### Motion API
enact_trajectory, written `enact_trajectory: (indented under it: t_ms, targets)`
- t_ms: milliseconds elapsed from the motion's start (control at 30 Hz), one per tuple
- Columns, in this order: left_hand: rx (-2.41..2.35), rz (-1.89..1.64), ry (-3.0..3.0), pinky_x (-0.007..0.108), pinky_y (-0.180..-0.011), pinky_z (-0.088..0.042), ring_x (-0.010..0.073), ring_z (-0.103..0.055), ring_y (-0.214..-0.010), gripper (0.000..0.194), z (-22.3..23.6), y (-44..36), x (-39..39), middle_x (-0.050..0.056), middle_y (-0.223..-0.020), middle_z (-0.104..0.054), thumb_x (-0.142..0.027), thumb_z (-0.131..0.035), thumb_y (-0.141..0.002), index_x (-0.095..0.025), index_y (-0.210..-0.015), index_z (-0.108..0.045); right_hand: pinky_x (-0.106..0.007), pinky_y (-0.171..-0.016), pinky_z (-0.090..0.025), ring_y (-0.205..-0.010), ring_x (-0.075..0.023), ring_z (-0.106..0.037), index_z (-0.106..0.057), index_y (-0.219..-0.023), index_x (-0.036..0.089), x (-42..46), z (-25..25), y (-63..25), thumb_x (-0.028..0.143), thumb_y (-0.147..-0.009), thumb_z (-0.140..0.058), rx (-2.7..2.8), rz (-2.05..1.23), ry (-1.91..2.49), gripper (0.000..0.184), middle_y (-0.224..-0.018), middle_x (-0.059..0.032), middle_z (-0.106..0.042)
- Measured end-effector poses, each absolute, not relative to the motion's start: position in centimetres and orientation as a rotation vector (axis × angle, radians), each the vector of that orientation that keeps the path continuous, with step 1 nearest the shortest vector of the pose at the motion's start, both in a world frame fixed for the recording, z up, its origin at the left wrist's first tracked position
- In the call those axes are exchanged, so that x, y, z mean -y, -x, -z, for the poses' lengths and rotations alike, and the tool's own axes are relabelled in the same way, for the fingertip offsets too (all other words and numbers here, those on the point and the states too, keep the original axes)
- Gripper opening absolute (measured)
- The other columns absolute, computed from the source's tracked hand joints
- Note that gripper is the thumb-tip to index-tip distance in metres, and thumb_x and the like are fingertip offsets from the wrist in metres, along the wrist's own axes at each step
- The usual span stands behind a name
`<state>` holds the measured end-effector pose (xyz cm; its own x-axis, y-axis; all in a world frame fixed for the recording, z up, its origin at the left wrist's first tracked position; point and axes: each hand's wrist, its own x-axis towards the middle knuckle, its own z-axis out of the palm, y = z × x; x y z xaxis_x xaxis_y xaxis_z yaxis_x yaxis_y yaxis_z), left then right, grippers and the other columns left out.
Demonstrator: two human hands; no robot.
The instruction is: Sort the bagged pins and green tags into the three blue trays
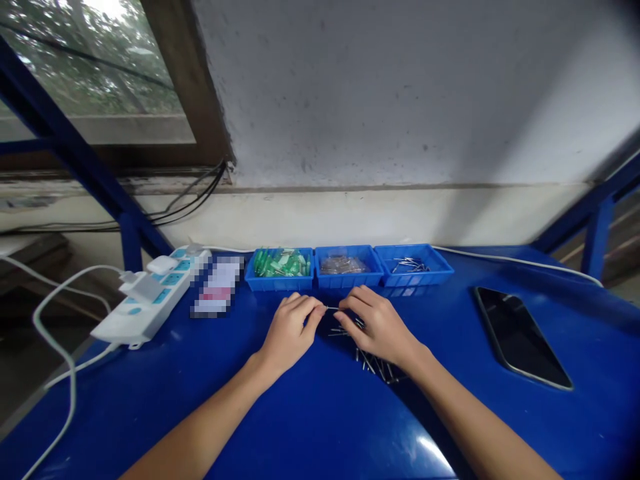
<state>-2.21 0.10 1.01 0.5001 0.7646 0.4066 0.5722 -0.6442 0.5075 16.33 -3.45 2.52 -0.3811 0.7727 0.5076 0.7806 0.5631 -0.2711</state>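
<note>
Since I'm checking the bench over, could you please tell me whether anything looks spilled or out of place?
Perhaps the thin metal pieces strewn by the right hand: they lie crisscrossed on the table, while similar-looking ones sit in the rightmost bin.

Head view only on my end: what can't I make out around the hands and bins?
All in the head view:
Thin metal piece: ends covered by the left hand and right hand.
Loose metal pieces: partly hidden behind the right hand.
Contents of the middle blue bin: too small and blurred.
Flat item: masked by pixelation.
</note>
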Motion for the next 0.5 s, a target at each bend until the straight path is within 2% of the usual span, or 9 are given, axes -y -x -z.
enact_trajectory:
  t_ms: [100, 200, 333, 400, 500]
  targets:
    - [-1.132, -0.771, -2.461, 0.034, -0.075, -0.038, 0.0177, -0.053, -0.075, 0.03, -0.8, 2.0, 0.0, 0.001, -0.076, -0.063, -0.031, -0.036, -0.094, -0.021, -0.077, -0.059, -0.03, -0.068, -0.041, -0.071, -0.0165, -0.05, -0.061, -0.078, 0.017, 3.4, -3.1, -17.6, 0.028, -0.092, -0.04, 2.189, 0.078, 1.238, 0.027, -0.075, -0.0054, -0.057]
    - [-1.095, -0.632, -2.523, 0.034, -0.074, -0.038, 0.0194, -0.053, -0.082, 0.018, -0.3, 1.8, 0.2, 0.0, -0.085, -0.064, -0.031, -0.047, -0.09, -0.024, -0.085, -0.062, -0.032, -0.068, -0.041, -0.07, -0.018, -0.051, -0.061, -0.074, 0.017, 2.9, -3.3, -20.7, 0.032, -0.091, -0.042, 1.852, 0.289, 1.474, 0.03, -0.072, -0.0059, -0.056]
    - [-1.053, -0.531, -2.578, 0.036, -0.076, -0.037, 0.021, -0.05, -0.091, 0.009, 0.0, 1.7, 0.5, 0.0, -0.093, -0.06, -0.027, -0.052, -0.088, -0.026, -0.088, -0.061, -0.039, -0.075, -0.043, -0.083, -0.0266, -0.053, -0.064, -0.092, 0.014, 2.1, -2.7, -24.2, 0.043, -0.083, -0.052, 1.454, 0.504, 1.865, 0.033, -0.085, -0.0122, -0.059]
    - [-1.075, -0.516, -2.594, 0.036, -0.075, -0.037, 0.0217, -0.048, -0.092, 0.011, -0.1, 1.6, 0.5, 0.001, -0.092, -0.058, -0.025, -0.05, -0.089, -0.023, -0.084, -0.06, -0.04, -0.076, -0.043, -0.084, -0.0267, -0.054, -0.064, -0.095, 0.014, 2.0, -2.4, -24.1, 0.042, -0.084, -0.051, 1.492, 0.425, 1.858, 0.033, -0.086, -0.0125, -0.06]
    - [-1.116, -0.523, -2.592, 0.036, -0.074, -0.037, 0.0222, -0.047, -0.092, 0.015, -0.2, 1.6, 0.3, 0.003, -0.091, -0.057, -0.023, -0.045, -0.09, -0.02, -0.08, -0.056, -0.036, -0.076, -0.044, -0.08, -0.0225, -0.055, -0.062, -0.096, 0.017, 2.2, -2.1, -21.5, 0.039, -0.086, -0.05, 1.776, 0.151, 1.645, 0.027, -0.08, -0.0077, -0.06]
